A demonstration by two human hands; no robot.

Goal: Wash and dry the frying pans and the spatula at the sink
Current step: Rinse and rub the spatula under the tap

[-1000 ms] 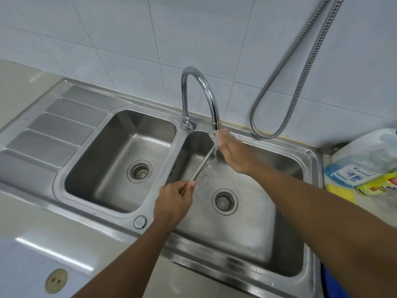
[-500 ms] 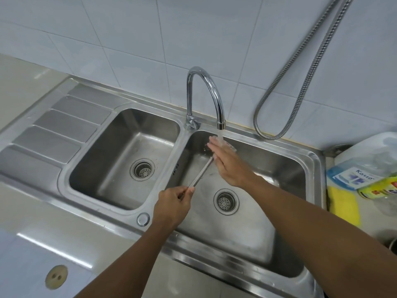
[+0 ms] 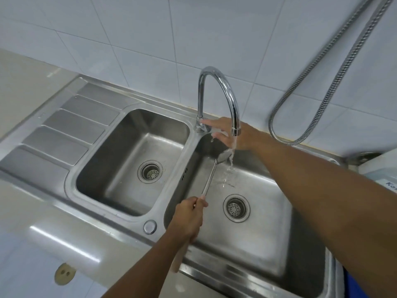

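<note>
My left hand (image 3: 190, 216) grips the handle of a steel spatula (image 3: 211, 178) over the right basin of the double sink (image 3: 305, 244). The spatula's head (image 3: 225, 155) sits under the thin stream of water running from the chrome tap (image 3: 227, 97). My right hand (image 3: 232, 134) reaches behind the spout with straight fingers, the fingertips touching the tap's base (image 3: 202, 125). No frying pan is in view.
The left basin (image 3: 120, 166) holds nothing; a ribbed draining board (image 3: 64, 130) lies to its left. A metal shower hose (image 3: 326, 97) hangs on the tiled wall at the right. A detergent bottle (image 3: 386, 179) stands at the right edge.
My right hand left the spatula's head and moved up and left to the tap's base. The spatula's head is now uncovered under the stream. My left hand keeps its grip.
</note>
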